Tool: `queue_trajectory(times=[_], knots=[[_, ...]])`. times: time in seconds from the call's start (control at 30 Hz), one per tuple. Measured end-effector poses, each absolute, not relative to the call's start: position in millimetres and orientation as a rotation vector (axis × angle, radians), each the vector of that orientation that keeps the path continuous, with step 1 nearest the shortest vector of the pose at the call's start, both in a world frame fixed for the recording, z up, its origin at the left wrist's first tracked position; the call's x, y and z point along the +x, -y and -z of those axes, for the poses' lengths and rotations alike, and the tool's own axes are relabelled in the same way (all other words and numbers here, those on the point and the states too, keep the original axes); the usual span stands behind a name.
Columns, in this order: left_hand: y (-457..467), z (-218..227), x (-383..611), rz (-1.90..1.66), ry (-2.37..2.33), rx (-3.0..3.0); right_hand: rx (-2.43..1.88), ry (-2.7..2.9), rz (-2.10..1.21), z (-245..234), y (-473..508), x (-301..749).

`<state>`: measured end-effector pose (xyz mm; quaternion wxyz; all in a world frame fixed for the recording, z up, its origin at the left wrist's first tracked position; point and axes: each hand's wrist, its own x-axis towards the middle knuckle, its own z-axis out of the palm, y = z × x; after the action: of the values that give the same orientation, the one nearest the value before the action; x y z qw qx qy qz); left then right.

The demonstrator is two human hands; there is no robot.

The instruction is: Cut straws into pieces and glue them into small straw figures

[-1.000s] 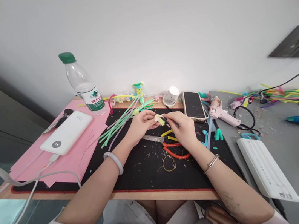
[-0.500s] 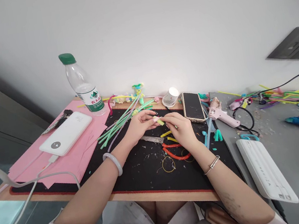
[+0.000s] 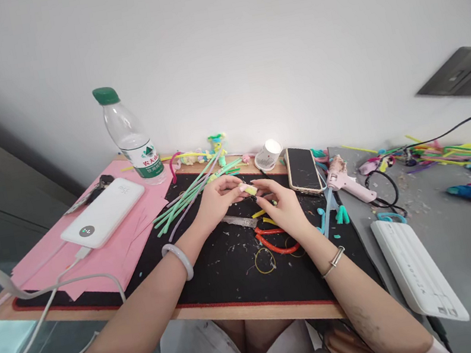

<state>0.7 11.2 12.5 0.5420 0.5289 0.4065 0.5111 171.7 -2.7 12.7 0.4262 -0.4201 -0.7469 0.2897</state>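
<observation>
While pinched: one yellow piece [image 3: 250,189], two hands.

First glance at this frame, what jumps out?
Both hands meet mid-mat: the left hand and right hand pinch a small yellow piece between them. Behind the left hand fans a bundle of green sticks; a green-capped water bottle stands at the back left, a pink glue gun lies right.

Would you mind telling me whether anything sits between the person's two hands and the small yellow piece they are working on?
Nothing visible does. The left hand already pinches the small yellow piece at its fingertips, and the right hand meets it from the other side. The scissors lie on the black mat below, clear of both.
</observation>
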Motion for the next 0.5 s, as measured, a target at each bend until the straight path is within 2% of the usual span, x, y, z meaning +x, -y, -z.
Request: queue_trajectory(times=[0.5], knots=[[-6.1,-15.2,0.7,-1.159,-0.977,1.642,-1.086,1.733,-0.866,-1.9,-2.3,174.8]])
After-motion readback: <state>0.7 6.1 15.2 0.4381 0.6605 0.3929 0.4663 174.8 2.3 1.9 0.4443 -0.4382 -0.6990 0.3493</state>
